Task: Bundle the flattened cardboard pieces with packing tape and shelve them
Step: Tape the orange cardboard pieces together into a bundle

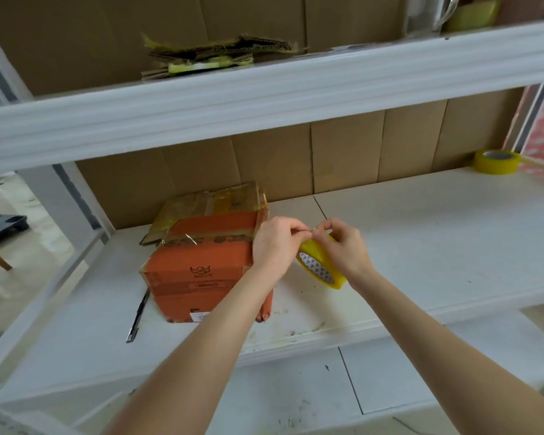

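Note:
A stack of flattened cardboard (pixel 201 262), orange on top with old tape on it, lies on the white middle shelf (pixel 421 246). Just to its right my two hands work on a yellow roll of packing tape (pixel 319 266). My right hand (pixel 343 246) grips the roll from above, and my left hand (pixel 275 243) pinches at the tape's end on the top of the roll. Both hands hover a little above the shelf board, beside the stack's right edge. On the upper shelf lies a taped cardboard bundle (pixel 214 56).
A second yellow tape roll (pixel 496 161) sits at the shelf's far right back. A thin dark utility blade (pixel 138 315) lies left of the stack near the front edge. Brown cardboard sheets (pixel 343 158) line the back of the shelving. A lower shelf board (pixel 296 387) runs beneath.

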### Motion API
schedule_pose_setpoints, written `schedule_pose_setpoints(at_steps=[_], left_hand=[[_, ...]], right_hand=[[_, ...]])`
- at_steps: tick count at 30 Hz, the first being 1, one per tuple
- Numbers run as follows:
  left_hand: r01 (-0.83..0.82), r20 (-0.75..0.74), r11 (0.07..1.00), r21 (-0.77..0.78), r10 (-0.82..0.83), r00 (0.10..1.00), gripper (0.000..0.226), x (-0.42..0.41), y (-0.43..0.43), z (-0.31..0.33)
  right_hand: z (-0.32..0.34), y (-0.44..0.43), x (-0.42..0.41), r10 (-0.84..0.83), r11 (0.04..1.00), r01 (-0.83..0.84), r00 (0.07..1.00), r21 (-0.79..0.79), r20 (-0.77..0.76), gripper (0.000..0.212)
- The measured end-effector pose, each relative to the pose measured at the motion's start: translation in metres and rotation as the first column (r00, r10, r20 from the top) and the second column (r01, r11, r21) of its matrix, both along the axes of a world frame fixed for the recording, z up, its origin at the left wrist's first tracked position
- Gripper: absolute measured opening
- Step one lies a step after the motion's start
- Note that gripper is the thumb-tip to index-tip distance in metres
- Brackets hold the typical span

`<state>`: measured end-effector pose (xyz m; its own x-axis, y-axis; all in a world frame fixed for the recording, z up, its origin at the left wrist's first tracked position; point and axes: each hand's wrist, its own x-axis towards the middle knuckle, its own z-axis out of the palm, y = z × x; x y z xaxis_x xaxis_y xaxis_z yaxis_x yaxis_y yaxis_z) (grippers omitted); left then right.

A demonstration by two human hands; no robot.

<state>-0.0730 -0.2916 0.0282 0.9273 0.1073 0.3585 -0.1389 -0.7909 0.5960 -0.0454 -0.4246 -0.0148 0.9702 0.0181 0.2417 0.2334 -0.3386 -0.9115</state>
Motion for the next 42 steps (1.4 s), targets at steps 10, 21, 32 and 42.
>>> schedule_pose_setpoints(at_steps=[10, 21, 32, 42], left_hand=[[-0.114, 0.064, 0.911, 0.396, 0.097, 0.993, 0.028, -0.007, 0.046, -0.005], [-0.071, 0.011, 0.975, 0.211, 0.070, 0.997, 0.031, -0.035, 0.077, 0.001], [-0.266, -0.204, 0.840, 0.473, 0.398, 0.895, 0.042, -0.039, 0.152, -0.012], [-0.149, -0.100, 0.905, 0.399, 0.204, 0.974, 0.038, -0.062, 0.145, -0.027]], right_hand=[[-0.025, -0.020, 0.009, -0.080, 0.803, 0.134, 0.990, -0.581, 0.117, 0.017], [-0.041, -0.007, 0.013, -0.134, 0.472, -0.051, 0.983, -0.880, -0.129, 0.048], [0.025, 0.129, -0.025, 0.147, 0.836, -0.139, 0.989, -0.530, -0.027, 0.042], [0.039, 0.116, 0.020, -0.032, 0.732, -0.148, 0.967, -0.665, -0.251, 0.063]])
